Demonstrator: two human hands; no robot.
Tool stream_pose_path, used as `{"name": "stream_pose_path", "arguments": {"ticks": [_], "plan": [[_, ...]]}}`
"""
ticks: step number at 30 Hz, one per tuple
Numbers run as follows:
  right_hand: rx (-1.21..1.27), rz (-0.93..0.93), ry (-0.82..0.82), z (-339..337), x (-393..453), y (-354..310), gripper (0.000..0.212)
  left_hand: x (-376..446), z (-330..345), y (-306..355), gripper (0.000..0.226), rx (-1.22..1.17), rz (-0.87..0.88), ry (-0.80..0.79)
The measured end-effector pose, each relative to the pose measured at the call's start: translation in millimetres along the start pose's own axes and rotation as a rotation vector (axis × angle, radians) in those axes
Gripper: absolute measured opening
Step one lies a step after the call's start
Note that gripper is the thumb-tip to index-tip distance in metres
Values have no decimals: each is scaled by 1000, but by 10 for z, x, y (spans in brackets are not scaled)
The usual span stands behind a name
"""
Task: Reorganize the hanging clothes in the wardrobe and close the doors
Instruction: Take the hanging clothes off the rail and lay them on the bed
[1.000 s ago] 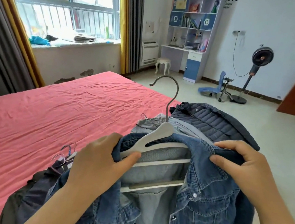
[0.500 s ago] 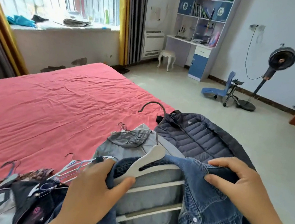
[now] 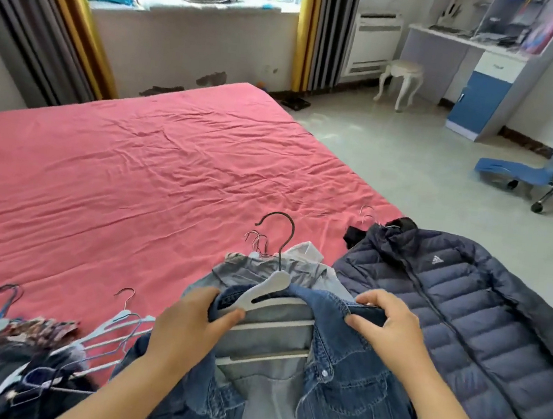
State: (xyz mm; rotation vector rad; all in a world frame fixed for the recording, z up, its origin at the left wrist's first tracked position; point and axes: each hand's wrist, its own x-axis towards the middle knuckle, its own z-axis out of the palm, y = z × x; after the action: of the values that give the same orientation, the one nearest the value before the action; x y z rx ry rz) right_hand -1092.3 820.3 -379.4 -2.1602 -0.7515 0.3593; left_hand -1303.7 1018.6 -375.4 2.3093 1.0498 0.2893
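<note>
A blue denim jacket (image 3: pixel 348 386) hangs on a white hanger (image 3: pixel 267 289) with a dark metal hook, low over the near edge of the red bed (image 3: pixel 135 165). My left hand (image 3: pixel 186 326) grips the jacket's left shoulder together with the hanger arm. My right hand (image 3: pixel 389 329) pinches the collar on the right side. Under the jacket lies a grey garment (image 3: pixel 282 268) on its own hangers. A navy puffer jacket (image 3: pixel 482 322) is spread on the bed's right corner. The wardrobe is out of view.
A heap of dark clothes on pale hangers (image 3: pixel 45 355) lies at the bed's near left. Beyond the bed are a window sill with cloths, a white stool (image 3: pixel 400 78), a blue-and-white desk (image 3: pixel 483 77) and a blue chair (image 3: pixel 545 171) on open grey floor.
The denim jacket and both hands have come down toward the bed and the view has tilted down. More of the puffer jacket and the hanger heap now shows. Both grips are unchanged.
</note>
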Motion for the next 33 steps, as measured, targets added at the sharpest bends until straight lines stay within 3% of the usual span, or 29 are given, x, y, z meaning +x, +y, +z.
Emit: {"name": "stream_pose_path", "arguments": {"ticks": [10,13,15,17,25,33], "plan": [[-41,-27,-22,881,1054,561,26,997,650,-582,33,84,-117,-11],[-200,-21,-9,1095,1162,691,28,1162,825,-727,15,160,-131,-17],[-241,-3,-27,1199,1152,732,41,1213,912,-804,44,209,-129,-38],[-160,12,-61,1254,1085,719,44,1199,927,-842,52,208,-123,-36],[11,12,-106,1171,486,325,30,624,488,-730,47,167,-65,-59],[119,-148,-109,982,-624,-759,22,-634,-499,-751,34,157,-10,-14]]}}
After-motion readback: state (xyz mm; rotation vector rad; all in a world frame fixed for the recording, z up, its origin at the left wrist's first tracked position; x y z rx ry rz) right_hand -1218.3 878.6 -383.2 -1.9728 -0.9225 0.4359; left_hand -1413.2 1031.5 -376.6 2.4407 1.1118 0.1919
